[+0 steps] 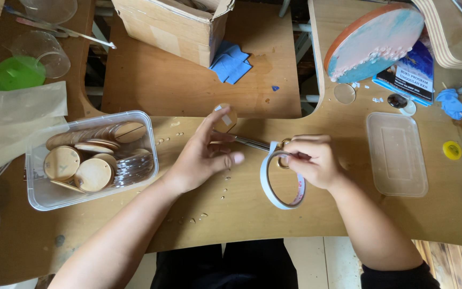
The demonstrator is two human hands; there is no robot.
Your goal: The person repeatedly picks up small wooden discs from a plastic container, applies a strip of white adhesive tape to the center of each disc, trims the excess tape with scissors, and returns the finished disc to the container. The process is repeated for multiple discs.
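Plywood counter (231, 214) lay under your hands. Your left hand (201, 158) pinched a thin, light wooden disc (224, 119) by its rim; hold it there, it looked stiff. Your right hand (314, 160) was closed on small scissors (266, 144), a tape roll (280, 181) hanging beneath.

The left hand (201, 155) pinches a small round wooden disc (224, 120) upright over the wooden table (241, 214). The right hand (314, 159) grips scissors (260, 143), their blades at the disc, a tape roll (282, 179) hanging from it. A clear tub of discs (92, 158) sits left.
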